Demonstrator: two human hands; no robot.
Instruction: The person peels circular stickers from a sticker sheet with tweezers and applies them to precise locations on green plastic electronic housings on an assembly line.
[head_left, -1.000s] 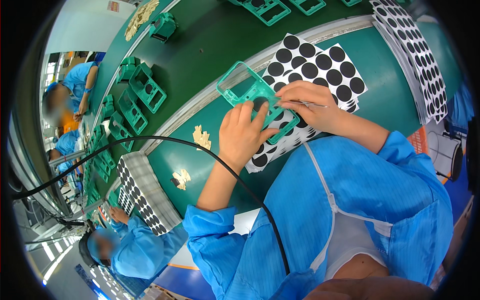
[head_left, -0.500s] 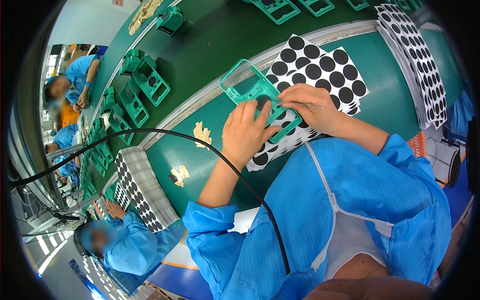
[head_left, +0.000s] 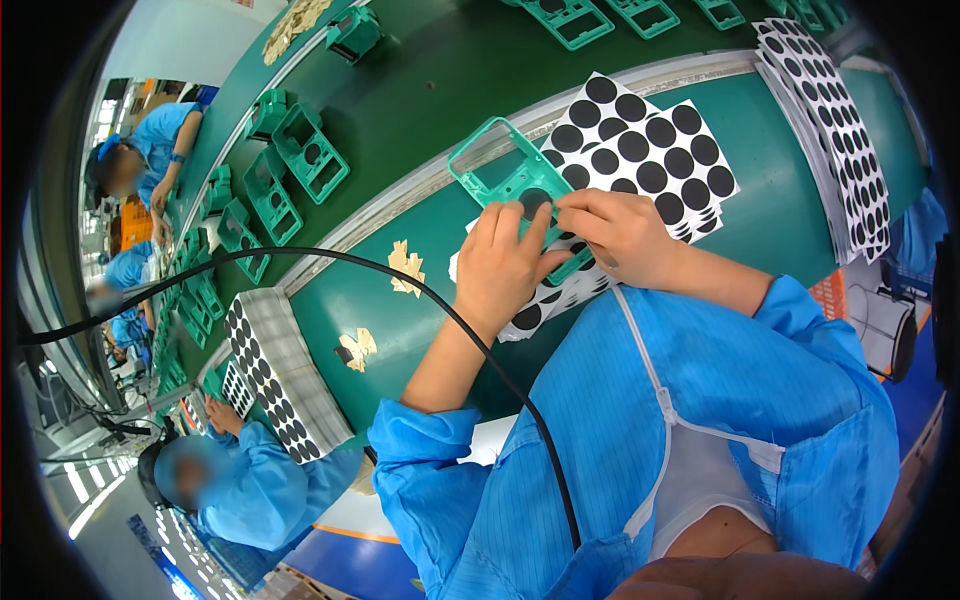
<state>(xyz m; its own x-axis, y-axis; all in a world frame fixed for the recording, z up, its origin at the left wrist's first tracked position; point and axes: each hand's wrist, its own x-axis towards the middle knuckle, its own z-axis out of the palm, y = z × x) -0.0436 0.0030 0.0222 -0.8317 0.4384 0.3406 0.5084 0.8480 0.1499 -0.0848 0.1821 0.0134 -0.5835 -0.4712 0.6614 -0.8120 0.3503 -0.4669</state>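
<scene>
Both hands on the piece now: a turquoise-green plastic frame w/ a big open window (head_left: 512, 184), tilted just ahead of the torso, approx. mid-bench. Long axis runs diag., far L down to near R; window end points away, near end tucked btwn the hands. L hand (head_left: 497, 268) has it by the near-L side, fingers over the face, thumb lower down; index tip's right by the black round disc (head_left: 535, 203) in the panel, so L is the nearer hand to that. R hand (head_left: 628, 238) comes in from the R edge, fingertips pinched tight; looks to grip a slim grey tool (head_left: 607, 260), only a bit showing under the palm. Tip hidden, can't tell what it meets.

Surface: white sheets w/ black dots (head_left: 652, 177) fanned under & beyond the frame, on a smooth green worktable (head_left: 790, 190). Metal rail (head_left: 690, 72) past that, then a dark green belt (head_left: 420, 120) w/ more frames (head_left: 312, 152). Tan scraps (head_left: 405, 268) off L, tall sheet stack (head_left: 830, 130) far R, co-worker's blue sleeve (head_left: 270, 500) lower L.
</scene>
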